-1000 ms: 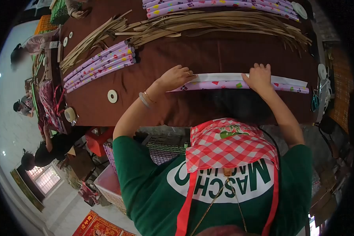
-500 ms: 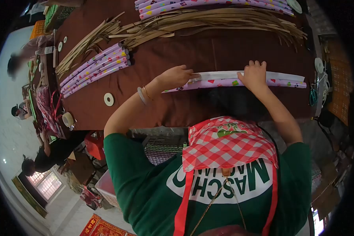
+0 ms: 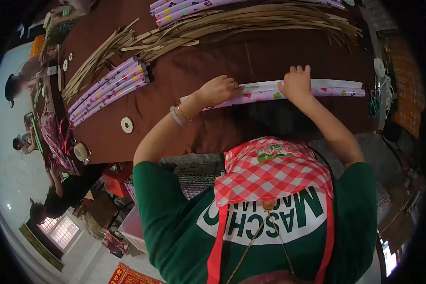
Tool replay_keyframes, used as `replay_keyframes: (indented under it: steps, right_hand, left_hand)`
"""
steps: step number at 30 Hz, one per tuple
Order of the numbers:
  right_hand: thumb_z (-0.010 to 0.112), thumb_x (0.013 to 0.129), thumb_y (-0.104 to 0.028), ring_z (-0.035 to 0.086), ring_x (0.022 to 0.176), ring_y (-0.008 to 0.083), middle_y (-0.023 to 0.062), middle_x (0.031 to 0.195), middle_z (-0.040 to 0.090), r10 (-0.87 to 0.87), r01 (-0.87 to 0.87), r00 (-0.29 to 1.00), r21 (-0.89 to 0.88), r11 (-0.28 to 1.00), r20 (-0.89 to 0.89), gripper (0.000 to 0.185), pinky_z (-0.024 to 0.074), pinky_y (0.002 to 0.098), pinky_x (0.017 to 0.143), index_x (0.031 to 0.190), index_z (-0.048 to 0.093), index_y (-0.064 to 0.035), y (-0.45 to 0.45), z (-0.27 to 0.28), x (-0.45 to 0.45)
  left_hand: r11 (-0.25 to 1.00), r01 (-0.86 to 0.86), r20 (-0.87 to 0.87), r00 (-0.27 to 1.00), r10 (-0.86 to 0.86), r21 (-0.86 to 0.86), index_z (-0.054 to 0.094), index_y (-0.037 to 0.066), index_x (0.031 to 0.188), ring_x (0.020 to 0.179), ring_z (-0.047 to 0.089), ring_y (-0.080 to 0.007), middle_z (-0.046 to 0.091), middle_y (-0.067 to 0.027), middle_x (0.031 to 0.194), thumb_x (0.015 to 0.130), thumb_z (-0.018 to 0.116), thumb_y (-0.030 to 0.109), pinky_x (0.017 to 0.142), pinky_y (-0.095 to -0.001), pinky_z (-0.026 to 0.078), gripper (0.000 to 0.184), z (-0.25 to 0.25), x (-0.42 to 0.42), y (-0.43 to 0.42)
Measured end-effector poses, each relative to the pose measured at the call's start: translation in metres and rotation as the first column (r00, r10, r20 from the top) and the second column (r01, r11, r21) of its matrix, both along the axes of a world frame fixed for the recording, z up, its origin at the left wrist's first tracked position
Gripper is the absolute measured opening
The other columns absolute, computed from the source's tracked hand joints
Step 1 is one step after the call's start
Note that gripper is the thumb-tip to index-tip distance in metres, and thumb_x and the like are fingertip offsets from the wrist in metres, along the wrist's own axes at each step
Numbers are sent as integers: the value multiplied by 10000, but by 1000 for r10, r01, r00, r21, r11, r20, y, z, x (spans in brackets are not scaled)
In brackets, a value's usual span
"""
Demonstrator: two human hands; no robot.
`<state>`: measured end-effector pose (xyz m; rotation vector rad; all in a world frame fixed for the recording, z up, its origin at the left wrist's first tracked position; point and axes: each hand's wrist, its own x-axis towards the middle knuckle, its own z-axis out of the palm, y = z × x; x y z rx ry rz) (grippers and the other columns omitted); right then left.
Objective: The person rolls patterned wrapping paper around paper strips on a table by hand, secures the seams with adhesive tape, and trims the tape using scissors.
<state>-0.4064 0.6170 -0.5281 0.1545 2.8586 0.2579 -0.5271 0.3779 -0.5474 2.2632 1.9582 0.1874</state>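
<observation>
Purple tube (image 3: 258,96) looks part-rolled, white strip (image 3: 336,84) left exposed; our L hand (image 3: 217,91) & R hand (image 3: 296,86) curl over 'em, we can't tell how tightly.

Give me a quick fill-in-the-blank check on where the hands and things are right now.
The left hand and right hand both touch a long, purple patterned roll, whose flat lengthwise strip is ____ in colour.
Bracelets circle the ____ wrist.
The small blue-handled scissors lie nearer the ____ hand.
The cloth covering the table is ____ in colour.

Missing words: white; left; right; brown.
</observation>
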Motion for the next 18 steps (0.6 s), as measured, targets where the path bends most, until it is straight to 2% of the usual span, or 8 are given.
replay_keyframes:
  steps: [1,8,13,16,18]
  right_hand:
    - [606,684,-388,528,773,201,72,752,574,1,-1,1000,11,1000,0,335,323,375,773,678,674,-61,0,-1,-1]
    - [606,676,-393,526,763,199,68,750,573,-2,2,1000,29,1000,-29,334,315,375,766,670,671,-66,1,-6,1]
    - [604,679,-392,530,773,197,67,756,576,-3,3,1000,35,999,9,337,317,375,772,675,673,-62,-1,-3,-1]
    - [604,680,-392,534,786,196,68,765,581,-1,1,1000,44,999,8,338,320,376,772,681,676,-61,-2,-4,-2]
    - [604,681,-392,535,793,196,69,770,584,1,-1,1000,50,999,0,339,321,377,771,684,677,-61,-1,-4,-2]
  left_hand:
    - [999,-27,-3,1000,27,42,567,103,1084,833,553,-146,596,-4,859,778,513,149,732,-269,419,313,0,2,4]
    - [999,-42,-51,998,42,11,565,95,1097,812,559,-144,595,0,848,798,481,158,716,-267,419,317,-4,7,10]
    - [995,-76,8,997,76,57,559,88,1111,812,559,-146,597,-5,847,797,483,156,715,-269,415,331,-9,7,12]
    - [998,-67,10,998,67,-20,557,83,1117,805,559,-149,598,-8,835,797,483,156,712,-271,412,336,-5,8,16]
    - [998,-68,-7,998,68,-2,554,91,1124,796,560,-148,598,-7,824,799,482,158,707,-272,412,340,-8,7,16]
